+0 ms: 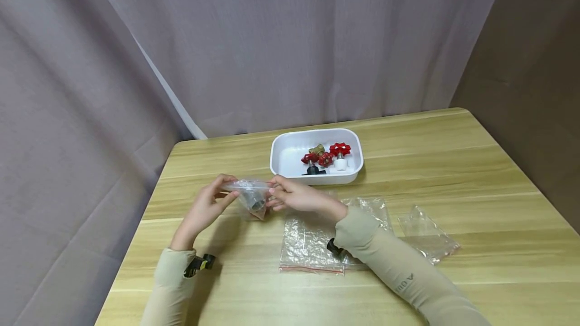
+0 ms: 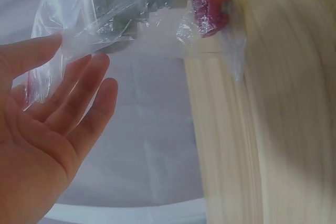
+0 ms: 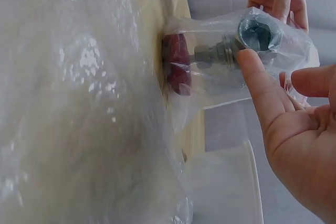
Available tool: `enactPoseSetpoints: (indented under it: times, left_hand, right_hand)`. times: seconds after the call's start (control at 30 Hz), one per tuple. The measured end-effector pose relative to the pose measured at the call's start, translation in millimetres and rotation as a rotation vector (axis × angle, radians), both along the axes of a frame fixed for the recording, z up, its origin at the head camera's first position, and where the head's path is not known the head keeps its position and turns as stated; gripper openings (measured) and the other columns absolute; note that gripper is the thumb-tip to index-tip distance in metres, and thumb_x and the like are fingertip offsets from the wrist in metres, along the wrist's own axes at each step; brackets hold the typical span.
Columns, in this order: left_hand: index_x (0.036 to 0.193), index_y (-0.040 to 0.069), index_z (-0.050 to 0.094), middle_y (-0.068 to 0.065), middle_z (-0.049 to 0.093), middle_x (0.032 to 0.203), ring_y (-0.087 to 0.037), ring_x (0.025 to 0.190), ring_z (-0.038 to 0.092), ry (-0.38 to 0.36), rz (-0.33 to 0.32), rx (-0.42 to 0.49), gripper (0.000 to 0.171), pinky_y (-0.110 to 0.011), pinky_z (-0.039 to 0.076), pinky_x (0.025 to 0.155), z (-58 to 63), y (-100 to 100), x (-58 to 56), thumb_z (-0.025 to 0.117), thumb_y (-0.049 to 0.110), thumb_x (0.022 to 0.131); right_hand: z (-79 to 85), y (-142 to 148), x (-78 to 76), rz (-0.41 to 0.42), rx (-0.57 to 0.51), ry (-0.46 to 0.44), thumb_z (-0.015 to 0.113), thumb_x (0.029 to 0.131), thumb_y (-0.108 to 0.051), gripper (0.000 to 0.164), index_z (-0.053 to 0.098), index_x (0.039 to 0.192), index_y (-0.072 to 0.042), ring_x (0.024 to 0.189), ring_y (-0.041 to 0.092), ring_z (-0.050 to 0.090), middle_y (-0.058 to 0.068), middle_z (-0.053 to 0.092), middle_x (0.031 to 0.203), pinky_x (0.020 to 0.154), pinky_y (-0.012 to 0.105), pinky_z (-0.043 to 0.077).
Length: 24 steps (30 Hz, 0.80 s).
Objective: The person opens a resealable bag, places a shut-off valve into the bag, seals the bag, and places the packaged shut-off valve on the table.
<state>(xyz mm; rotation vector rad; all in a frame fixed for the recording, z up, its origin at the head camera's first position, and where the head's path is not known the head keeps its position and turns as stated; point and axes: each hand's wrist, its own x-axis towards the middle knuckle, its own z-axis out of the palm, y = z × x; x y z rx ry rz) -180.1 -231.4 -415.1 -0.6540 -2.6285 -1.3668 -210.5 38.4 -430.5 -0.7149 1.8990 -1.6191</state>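
Note:
A clear zip-lock bag (image 1: 246,185) is held up between both hands at its top edge. Inside it is a metal valve (image 3: 212,55) with a red handwheel (image 3: 177,65) pointing down, close over the wooden table. My left hand (image 1: 209,206) pinches the bag's left top corner between thumb and fingers. At the right end of the same edge, my right hand (image 1: 301,197) pinches the plastic, one finger lying against the valve body through the bag. In the left wrist view the valve body (image 2: 113,14) hangs beside the left fingertips.
Behind the hands stands a white tray (image 1: 287,162) holding several valves with red handwheels (image 1: 340,149), plus a black-handled one (image 1: 312,169). A large clear bag (image 1: 308,245) lies flat under the right forearm. Farther right lies a smaller clear bag (image 1: 426,235). Curtains hang beyond the table.

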Motion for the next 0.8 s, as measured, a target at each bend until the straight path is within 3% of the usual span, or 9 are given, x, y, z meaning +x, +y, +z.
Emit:
enactPoseSetpoints:
  times: [0.2,0.37,0.57,0.8]
  left_hand:
    - [0.124,0.007,0.062,-0.01,0.07,0.115,-0.026,0.105,0.066,0.021,0.018,-0.042,0.029,-0.047,0.055,0.088,4.1,-5,3.3,0.069,0.015,0.097]
    - [0.127,0.01,0.062,-0.007,0.067,0.123,-0.024,0.107,0.065,0.069,0.023,-0.061,0.032,-0.048,0.054,0.085,10.1,-4,7.7,0.07,0.017,0.097]
    - [0.126,0.012,0.064,-0.002,0.067,0.124,-0.023,0.116,0.061,0.232,0.012,-0.089,0.033,-0.047,0.047,0.099,23.5,9,12.2,0.074,0.017,0.094]
    - [0.124,0.008,0.065,-0.004,0.067,0.123,-0.023,0.119,0.059,0.408,-0.093,-0.146,0.034,-0.042,0.045,0.103,44.4,37,12.5,0.075,0.014,0.092]
  right_hand:
    - [0.9,-5,0.3,-0.009,0.02,0.014,0.041,0.109,-0.009,0.027,0.043,0.132,0.003,0.115,0.037,0.065,0.029,0.054,0.135,0.092,0.037,0.056]
    - [6.0,5,-0.1,-0.026,0.113,0.131,0.044,0.108,-0.012,0.028,0.045,0.134,-0.001,0.108,0.037,0.067,0.024,0.059,0.133,0.091,0.042,0.056]
    - [22.2,36,-5.1,-0.054,0.084,0.214,0.045,0.106,-0.006,0.026,0.047,0.132,0.0,0.11,0.044,0.064,0.026,0.06,0.133,0.095,0.05,0.053]
    - [47.0,87,-8.2,-0.226,0.055,0.353,0.049,0.106,-0.005,0.022,0.056,0.125,0.002,0.106,0.035,0.067,0.019,0.064,0.121,0.091,0.047,0.055]
